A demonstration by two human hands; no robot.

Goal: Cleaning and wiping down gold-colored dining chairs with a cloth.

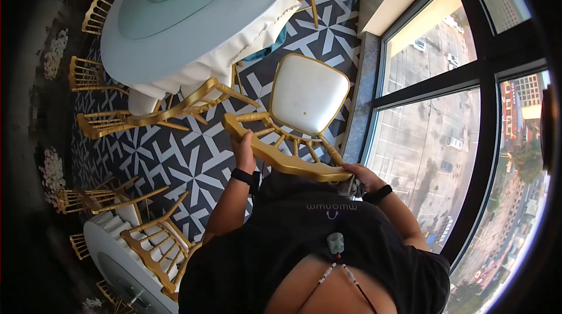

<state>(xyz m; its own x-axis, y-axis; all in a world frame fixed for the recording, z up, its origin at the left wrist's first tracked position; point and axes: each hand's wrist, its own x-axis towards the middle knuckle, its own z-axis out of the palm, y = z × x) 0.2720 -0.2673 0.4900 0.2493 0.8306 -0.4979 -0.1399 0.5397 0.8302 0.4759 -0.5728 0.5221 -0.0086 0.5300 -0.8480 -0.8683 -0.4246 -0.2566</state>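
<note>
Before me stands a gold chiavari-style chair with a white padded seat and a spindled backrest whose top rail faces me. My left hand grips the left end of that rail. At the rail's right end is my right hand, its fingers around the corner. A grey cloth hangs bunched under the right hand, against the chair. Dark bands circle both wrists. The chair's legs are mostly hidden beneath the seat.
A round table with a white tablecloth and a glass turntable stands ahead on the left, with gold chairs around it. Another round table is at lower left. Windows and a stone sill line the right. The floor is patterned.
</note>
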